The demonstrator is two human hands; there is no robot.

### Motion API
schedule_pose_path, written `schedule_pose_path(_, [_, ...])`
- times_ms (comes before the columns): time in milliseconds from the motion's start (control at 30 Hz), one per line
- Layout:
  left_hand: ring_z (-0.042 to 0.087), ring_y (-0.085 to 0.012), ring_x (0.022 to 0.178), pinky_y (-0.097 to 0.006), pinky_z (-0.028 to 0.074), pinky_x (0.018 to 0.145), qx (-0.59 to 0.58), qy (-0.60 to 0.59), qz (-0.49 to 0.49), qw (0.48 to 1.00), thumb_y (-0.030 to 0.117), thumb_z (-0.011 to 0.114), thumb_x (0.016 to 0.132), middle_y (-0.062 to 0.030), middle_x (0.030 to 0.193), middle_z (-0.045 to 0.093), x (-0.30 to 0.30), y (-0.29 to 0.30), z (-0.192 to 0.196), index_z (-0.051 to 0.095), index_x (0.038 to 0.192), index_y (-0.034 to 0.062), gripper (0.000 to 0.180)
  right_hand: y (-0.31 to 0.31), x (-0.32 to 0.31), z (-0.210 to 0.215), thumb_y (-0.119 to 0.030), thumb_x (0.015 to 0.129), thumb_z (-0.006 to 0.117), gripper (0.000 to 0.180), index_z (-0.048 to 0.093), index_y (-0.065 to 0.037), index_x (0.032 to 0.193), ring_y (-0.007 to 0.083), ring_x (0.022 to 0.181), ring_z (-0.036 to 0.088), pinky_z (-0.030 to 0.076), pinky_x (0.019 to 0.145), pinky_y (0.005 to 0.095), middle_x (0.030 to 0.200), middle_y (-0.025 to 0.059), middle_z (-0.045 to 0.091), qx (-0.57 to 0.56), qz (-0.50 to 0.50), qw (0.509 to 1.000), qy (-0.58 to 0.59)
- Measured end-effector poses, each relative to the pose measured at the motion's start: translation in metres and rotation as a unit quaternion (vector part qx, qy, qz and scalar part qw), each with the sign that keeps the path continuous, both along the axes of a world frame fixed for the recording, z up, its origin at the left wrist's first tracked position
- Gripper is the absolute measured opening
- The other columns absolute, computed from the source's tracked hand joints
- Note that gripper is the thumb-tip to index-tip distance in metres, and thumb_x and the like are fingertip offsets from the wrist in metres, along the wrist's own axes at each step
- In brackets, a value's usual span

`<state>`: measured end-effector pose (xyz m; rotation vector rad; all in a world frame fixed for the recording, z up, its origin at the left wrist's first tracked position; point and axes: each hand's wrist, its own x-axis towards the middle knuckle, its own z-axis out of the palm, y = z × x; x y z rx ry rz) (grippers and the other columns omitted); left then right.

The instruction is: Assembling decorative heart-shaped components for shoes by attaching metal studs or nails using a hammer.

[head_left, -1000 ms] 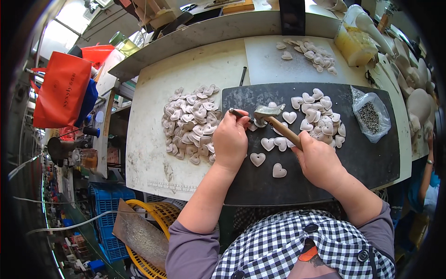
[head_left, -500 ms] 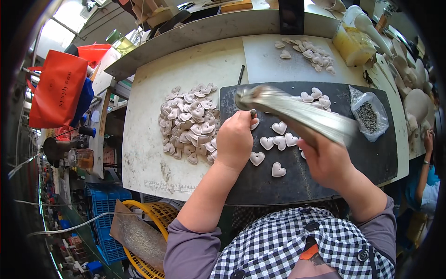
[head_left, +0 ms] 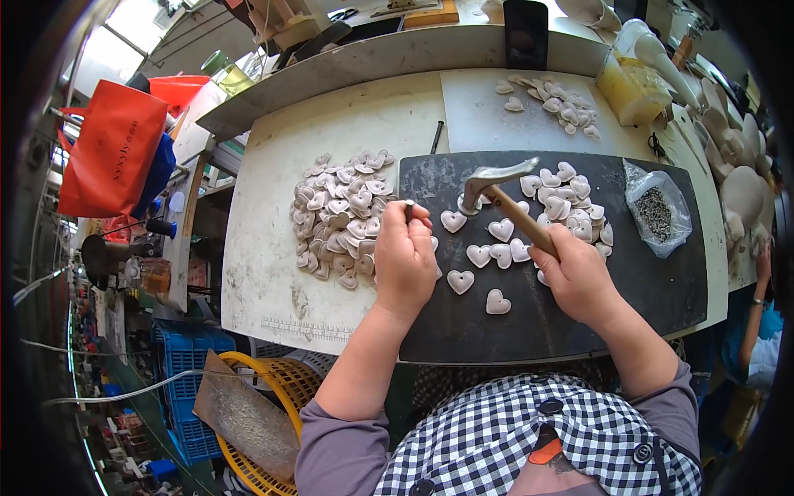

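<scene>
My left hand (head_left: 405, 264) is closed around a short dark metal rod, perhaps a punch (head_left: 409, 210), whose top end pokes out above the fist. The rod's lower end is hidden by the hand. My right hand (head_left: 574, 277) grips the wooden handle of a claw hammer (head_left: 523, 221), its metal head raised over the black mat (head_left: 579, 318), right of my left fist. Below the hammer lie several padded pale heart pieces (head_left: 499, 255), some with a small hole. A heap of hearts (head_left: 571, 207) sits beyond my right hand. Next to my left hand is a larger pile (head_left: 331, 219).
A plastic bag of small metal bits (head_left: 656, 211) lies on the mat's right side. More hearts (head_left: 566, 103) rest on a white board (head_left: 471, 107) behind. A dark rod (head_left: 437, 137) lies near the mat's far edge. A yellowish container (head_left: 633, 87) stands at back right.
The hammer, blurred and with its head close over my left fist before, now has its head farther right, apart from the fist. My left hand has shifted slightly left with the rod.
</scene>
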<state>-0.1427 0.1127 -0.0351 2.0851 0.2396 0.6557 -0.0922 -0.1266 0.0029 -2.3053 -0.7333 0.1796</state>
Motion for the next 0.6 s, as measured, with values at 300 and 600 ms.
schedule_pose_path(300, [0.052, -0.0318, 0.093, -0.042, 0.045, 0.082, 0.22, 0.106, -0.138, 0.96, 0.026, 0.082, 0.076, -0.011, 0.096, 0.054, -0.057, -0.066, 0.008, 0.061, 0.103, 0.0064, 0.039, -0.03, -0.01, -0.017, -0.015, 0.1, 0.059, 0.014, 0.059, -0.002, 0.106, 0.0138, 0.064, 0.056, 0.045, 0.059, 0.0295, 0.075, 0.0068, 0.06, 0.197, -0.07, 0.972, 0.106])
schedule_pose_path(600, [0.054, -0.0286, 0.089, -0.04, 0.044, 0.082, 0.211, 0.08, -0.047, 0.973, 0.018, 0.085, 0.072, -0.0086, 0.096, 0.056, -0.056, -0.035, 0.005, 0.06, 0.102, 0.0069, 0.041, -0.047, -0.022, -0.019, -0.013, 0.098, 0.061, 0.015, 0.059, -0.001, 0.107, 0.0135, 0.064, 0.056, 0.046, 0.06, 0.0283, 0.077, 0.0066, 0.06, 0.188, -0.052, 0.976, 0.096])
